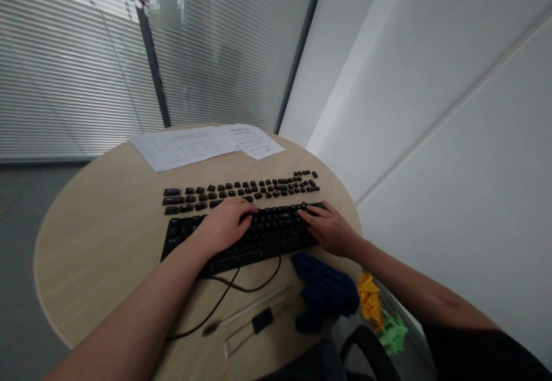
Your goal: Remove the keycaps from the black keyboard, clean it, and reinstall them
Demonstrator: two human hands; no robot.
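A black keyboard (267, 237) lies across the round table, some of its keys in place and other parts bare. My left hand (226, 223) rests over its middle-left part, fingertips bent at the upper edge; what they hold, if anything, is hidden. At the right end, my right hand (330, 229) touches the keyboard with its fingers spread. Loose black keycaps (245, 188) are laid out in rows just beyond the keyboard. A black cable (259, 289) loops from its near side.
Printed papers (194, 145) lie at the table's far edge. Nearer are a dark blue cloth (328, 289), a thin brush (245, 312) and a wire tool with a black handle (262, 319). Yellow (370, 300) and green cloths (393, 333) are beyond the right edge; a black chair part (366, 349) is below.
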